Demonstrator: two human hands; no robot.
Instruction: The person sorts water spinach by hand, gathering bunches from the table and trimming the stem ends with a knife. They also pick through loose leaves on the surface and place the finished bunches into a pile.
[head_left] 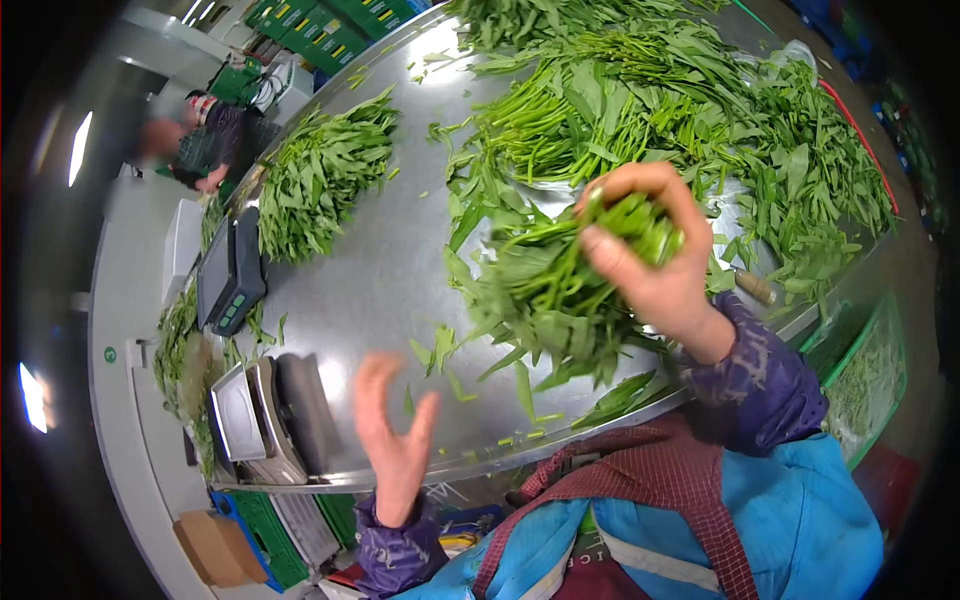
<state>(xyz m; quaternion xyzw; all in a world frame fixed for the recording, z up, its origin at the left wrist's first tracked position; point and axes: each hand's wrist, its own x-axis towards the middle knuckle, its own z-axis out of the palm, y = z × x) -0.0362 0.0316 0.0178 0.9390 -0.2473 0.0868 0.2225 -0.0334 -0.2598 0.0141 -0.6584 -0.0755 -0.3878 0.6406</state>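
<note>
My right hand [675,265] is wrapped round the stems of a bunch of leafy greens [550,300], held above the near part of the metal table [365,255]. The cut stem ends show inside the curled fingers, and the leaves hang down to the left. My left hand [393,430] is over the table's near edge, slightly blurred, with fingers and thumb apart and nothing in it. Beyond the right hand lies a large pile of the same long-stemmed greens [610,105]. A knife's wooden handle [755,287] shows beside my right wrist; its blade is hidden.
Another bunch of greens [325,180] lies at the far left of the table. A dark scale [232,270] and a pale-topped scale [240,412] stand along the left edge. A green crate [880,385] with greens is at right. Another person [220,130] stands beyond the table.
</note>
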